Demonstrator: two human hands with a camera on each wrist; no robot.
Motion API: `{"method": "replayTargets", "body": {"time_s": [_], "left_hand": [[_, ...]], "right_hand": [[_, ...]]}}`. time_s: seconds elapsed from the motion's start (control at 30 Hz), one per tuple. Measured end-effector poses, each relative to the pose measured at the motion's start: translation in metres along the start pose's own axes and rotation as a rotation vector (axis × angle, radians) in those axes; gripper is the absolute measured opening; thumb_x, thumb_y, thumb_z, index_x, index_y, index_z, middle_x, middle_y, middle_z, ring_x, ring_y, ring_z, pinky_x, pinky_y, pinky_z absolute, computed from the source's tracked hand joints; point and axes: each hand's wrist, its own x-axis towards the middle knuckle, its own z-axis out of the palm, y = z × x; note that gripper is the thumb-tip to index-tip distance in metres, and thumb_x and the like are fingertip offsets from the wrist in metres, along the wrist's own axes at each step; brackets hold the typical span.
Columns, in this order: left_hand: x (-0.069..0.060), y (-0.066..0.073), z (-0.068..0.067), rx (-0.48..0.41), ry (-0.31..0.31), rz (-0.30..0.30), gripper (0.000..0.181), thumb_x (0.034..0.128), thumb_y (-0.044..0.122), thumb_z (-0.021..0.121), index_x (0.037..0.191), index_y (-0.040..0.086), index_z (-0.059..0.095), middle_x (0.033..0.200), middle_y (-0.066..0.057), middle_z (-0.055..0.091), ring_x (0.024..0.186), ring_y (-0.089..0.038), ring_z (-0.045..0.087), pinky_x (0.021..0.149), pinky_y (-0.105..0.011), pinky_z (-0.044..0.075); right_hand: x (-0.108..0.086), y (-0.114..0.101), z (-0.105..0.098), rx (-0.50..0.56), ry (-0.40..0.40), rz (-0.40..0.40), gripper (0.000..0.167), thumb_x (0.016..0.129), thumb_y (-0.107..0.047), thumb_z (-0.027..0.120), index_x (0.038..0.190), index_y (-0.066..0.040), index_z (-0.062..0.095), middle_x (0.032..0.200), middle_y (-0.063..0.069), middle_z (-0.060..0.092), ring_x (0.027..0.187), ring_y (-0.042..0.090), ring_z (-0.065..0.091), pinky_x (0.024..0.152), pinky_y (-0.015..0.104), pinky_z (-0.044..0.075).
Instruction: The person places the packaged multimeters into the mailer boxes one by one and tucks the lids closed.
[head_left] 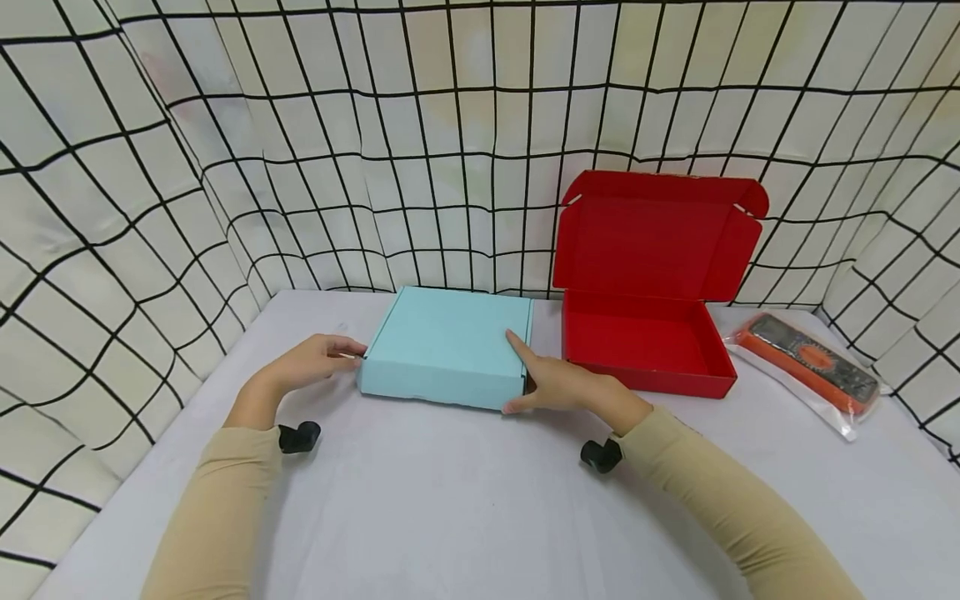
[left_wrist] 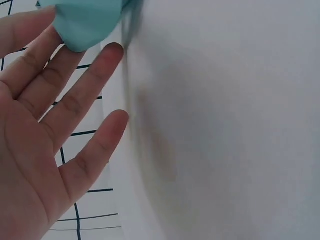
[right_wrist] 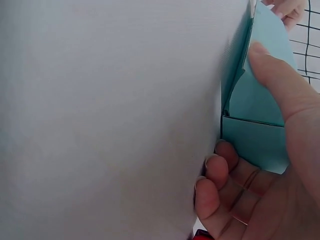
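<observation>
A light blue cardboard box [head_left: 450, 337] lies on the table with its lid down. At its left front corner, my left hand [head_left: 300, 367] touches a small rounded flap [left_wrist: 90, 25] with the fingertips, the fingers mostly straight and spread. My right hand [head_left: 558, 383] grips the right front corner of the box. Its thumb [right_wrist: 275, 75] lies on the box in the right wrist view, while the other fingers [right_wrist: 217, 172] curl low at the side, close to the cloth. Part of the right side is hidden behind this hand.
Just right of the blue box stands an open red box [head_left: 645, 333], its lid upright. An orange and grey multimeter [head_left: 813, 358] in a clear plastic bag lies farther right. White cloth [head_left: 450, 500] covers the table, and black-gridded white fabric [head_left: 420, 150] walls it in.
</observation>
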Motion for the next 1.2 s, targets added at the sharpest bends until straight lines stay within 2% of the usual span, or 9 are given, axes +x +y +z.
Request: {"method": "replayTargets", "body": {"time_s": [0.13, 0.27, 0.4, 0.53, 0.77, 0.9, 1.0, 1.03, 1.2], "left_hand": [[-0.002, -0.005, 0.001, 0.015, 0.017, 0.0, 0.04, 0.1054, 0.021, 0.057, 0.135, -0.006, 0.061, 0.139, -0.026, 0.056, 0.122, -0.037, 0.054, 0.096, -0.048, 0.051], [0.0, -0.009, -0.001, 0.018, 0.033, 0.022, 0.036, 0.1053, 0.021, 0.058, 0.13, -0.004, 0.064, 0.133, -0.023, 0.06, 0.114, -0.03, 0.056, 0.091, -0.042, 0.051], [0.003, -0.011, -0.004, 0.018, 0.045, 0.026, 0.033, 0.1049, 0.02, 0.059, 0.128, -0.003, 0.064, 0.131, -0.022, 0.061, 0.111, -0.029, 0.057, 0.09, -0.042, 0.051], [0.006, -0.009, -0.004, -0.015, 0.043, 0.037, 0.037, 0.1041, 0.019, 0.059, 0.133, -0.004, 0.061, 0.136, -0.023, 0.059, 0.116, -0.032, 0.056, 0.09, -0.042, 0.049], [0.01, -0.005, 0.001, -0.055, 0.031, 0.032, 0.045, 0.1033, 0.014, 0.054, 0.144, -0.005, 0.051, 0.141, -0.026, 0.056, 0.121, -0.034, 0.056, 0.085, -0.039, 0.049], [0.017, 0.002, 0.002, -0.025, 0.05, 0.02, 0.048, 0.1051, 0.013, 0.048, 0.149, -0.005, 0.046, 0.144, -0.028, 0.054, 0.127, -0.039, 0.053, 0.089, -0.044, 0.05], [0.021, 0.007, 0.003, -0.008, 0.051, 0.005, 0.048, 0.1055, 0.013, 0.046, 0.149, -0.006, 0.044, 0.145, -0.031, 0.051, 0.132, -0.044, 0.049, 0.095, -0.052, 0.048], [0.02, 0.007, 0.003, -0.003, 0.051, 0.0, 0.048, 0.1057, 0.014, 0.045, 0.149, -0.007, 0.044, 0.145, -0.031, 0.051, 0.133, -0.045, 0.049, 0.097, -0.055, 0.048], [0.014, 0.004, -0.001, -0.003, 0.03, -0.013, 0.047, 0.1059, 0.019, 0.05, 0.144, -0.009, 0.05, 0.143, -0.03, 0.052, 0.124, -0.041, 0.055, 0.098, -0.057, 0.048]], "right_hand": [[-0.001, 0.001, 0.001, 0.0, 0.003, 0.0, 0.121, 0.088, -0.052, 0.078, 0.165, -0.019, -0.009, 0.158, 0.014, 0.041, 0.111, 0.022, 0.057, 0.099, 0.039, 0.049], [0.0, 0.0, -0.001, -0.009, 0.009, -0.005, 0.121, 0.088, -0.052, 0.078, 0.165, -0.019, -0.01, 0.16, 0.013, 0.038, 0.1, 0.02, 0.059, 0.092, 0.037, 0.05], [0.001, -0.001, -0.003, -0.006, 0.007, -0.008, 0.122, 0.088, -0.051, 0.078, 0.165, -0.02, -0.011, 0.163, 0.011, 0.035, 0.092, 0.019, 0.06, 0.087, 0.034, 0.05], [0.002, -0.001, -0.004, 0.01, 0.005, -0.003, 0.122, 0.088, -0.051, 0.079, 0.165, -0.02, -0.012, 0.162, 0.012, 0.035, 0.088, 0.02, 0.06, 0.084, 0.035, 0.049], [0.003, -0.001, -0.002, 0.046, -0.035, 0.01, 0.123, 0.088, -0.05, 0.079, 0.165, -0.02, -0.012, 0.165, 0.011, 0.028, 0.1, 0.019, 0.058, 0.094, 0.038, 0.048], [0.004, -0.001, -0.003, 0.048, -0.034, 0.017, 0.124, 0.088, -0.05, 0.079, 0.164, -0.022, -0.013, 0.164, 0.012, 0.031, 0.084, 0.019, 0.06, 0.083, 0.036, 0.049], [0.004, -0.001, -0.003, 0.05, -0.03, 0.018, 0.124, 0.088, -0.049, 0.08, 0.164, -0.022, -0.014, 0.164, 0.012, 0.031, 0.082, 0.019, 0.059, 0.081, 0.036, 0.048], [0.004, 0.0, -0.003, 0.051, -0.03, 0.017, 0.124, 0.087, -0.05, 0.08, 0.164, -0.021, -0.013, 0.164, 0.012, 0.03, 0.086, 0.019, 0.059, 0.082, 0.035, 0.048], [0.004, 0.001, -0.002, 0.064, -0.047, 0.021, 0.124, 0.088, -0.05, 0.079, 0.164, -0.022, -0.015, 0.165, 0.012, 0.028, 0.072, 0.018, 0.057, 0.08, 0.036, 0.047]]}}
